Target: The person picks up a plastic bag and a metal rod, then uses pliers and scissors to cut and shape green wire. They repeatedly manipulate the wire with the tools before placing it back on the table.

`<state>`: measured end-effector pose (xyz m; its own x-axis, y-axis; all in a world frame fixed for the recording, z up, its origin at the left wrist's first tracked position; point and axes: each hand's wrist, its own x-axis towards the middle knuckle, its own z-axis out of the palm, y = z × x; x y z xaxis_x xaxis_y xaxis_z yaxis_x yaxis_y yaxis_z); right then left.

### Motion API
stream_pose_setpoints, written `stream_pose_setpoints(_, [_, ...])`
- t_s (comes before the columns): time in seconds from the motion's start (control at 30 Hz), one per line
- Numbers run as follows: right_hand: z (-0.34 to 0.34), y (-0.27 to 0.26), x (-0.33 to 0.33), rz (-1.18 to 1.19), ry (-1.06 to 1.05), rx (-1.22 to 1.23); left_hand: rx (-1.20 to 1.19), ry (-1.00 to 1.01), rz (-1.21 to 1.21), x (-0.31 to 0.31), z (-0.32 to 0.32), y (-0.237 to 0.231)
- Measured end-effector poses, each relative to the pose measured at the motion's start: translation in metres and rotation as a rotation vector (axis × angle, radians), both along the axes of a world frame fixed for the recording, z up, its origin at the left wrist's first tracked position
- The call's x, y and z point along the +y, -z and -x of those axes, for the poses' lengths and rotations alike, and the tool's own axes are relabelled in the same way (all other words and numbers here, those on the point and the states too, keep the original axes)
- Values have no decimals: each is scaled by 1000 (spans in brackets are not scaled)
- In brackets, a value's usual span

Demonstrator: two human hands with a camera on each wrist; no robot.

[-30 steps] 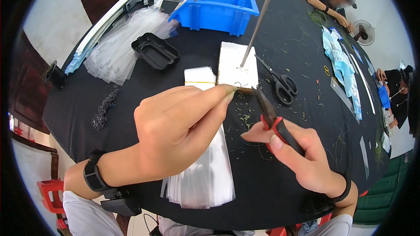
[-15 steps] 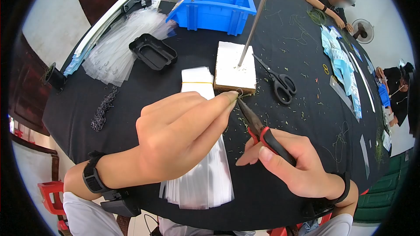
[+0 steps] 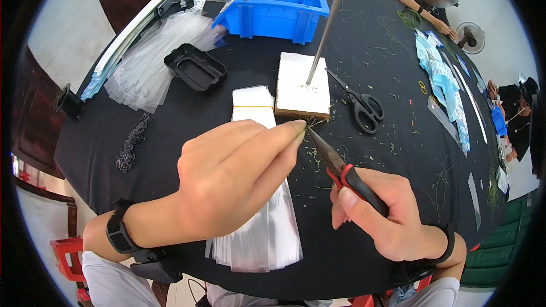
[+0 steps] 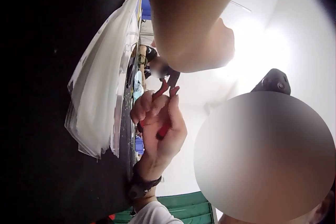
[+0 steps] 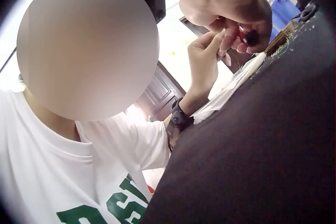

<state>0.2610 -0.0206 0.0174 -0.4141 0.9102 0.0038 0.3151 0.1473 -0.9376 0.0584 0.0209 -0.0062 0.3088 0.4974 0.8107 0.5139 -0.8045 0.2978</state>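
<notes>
The table (image 3: pixel 91 159) is covered in black cloth. On it lies a long bundle of clear plastic sleeves (image 3: pixel 259 250), held by a yellow band near its far end and passing under the left hand (image 3: pixel 236 179). Left hand: fingers (image 3: pixel 287 132) drawn together at the tips, pinching a small wire-like piece (image 3: pixel 310 123). Right hand (image 3: pixel 387 207): fingers curled round the handles of the pliers (image 3: pixel 346 171), with no wide gap in the grip. Beyond the pinched tips sits a white-topped block (image 3: pixel 290 85) with brown sides, carrying an upright metal rod (image 3: pixel 323 45). Pliers: dark, tapered metal nose; red and black handles; nose directed at the left fingertips. Wire-like piece: thin and dark, located at the plier tip, just before the block's near edge; its exact form is probably curved, but too small to confirm.
</notes>
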Motion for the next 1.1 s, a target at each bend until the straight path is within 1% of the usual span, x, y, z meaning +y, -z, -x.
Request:
stream_pose_setpoints(0.07, [0,3,1,-52,-11,-15,-23,-8,17,0,0,1])
stream_pose_setpoints(0.17, [2,5,1,-178,-6,-34,-27,9,-21,2,0,4])
stream_pose_setpoints(0.27, [3,2,2,-153,-5,-65,-4,3,-33,1,0,2])
stream_pose_setpoints(0.37, [4,7,3,-207,-2,-40,-16,19,-31,2,0,3])
stream_pose_setpoints(0.47, [3,3,3,-169,-12,-91,-16,27,-17,2,0,3])
stream_pose_setpoints(0.57, [3,1,4,-210,-13,-135,-10,39,-19,3,1,4])
stream_pose_setpoints(0.77, [0,-6,3,-114,-28,-204,-17,33,-44,3,-1,7])
stream_pose_setpoints(0.87, [-4,0,7,-71,-73,-106,35,7,1,1,0,1])
stream_pose_setpoints(0.97, [-1,5,7,-191,-41,-83,6,8,18,0,0,2])
stream_pose_setpoints(1.1, [2,4,5,-278,-33,-202,-5,19,24,2,0,4])
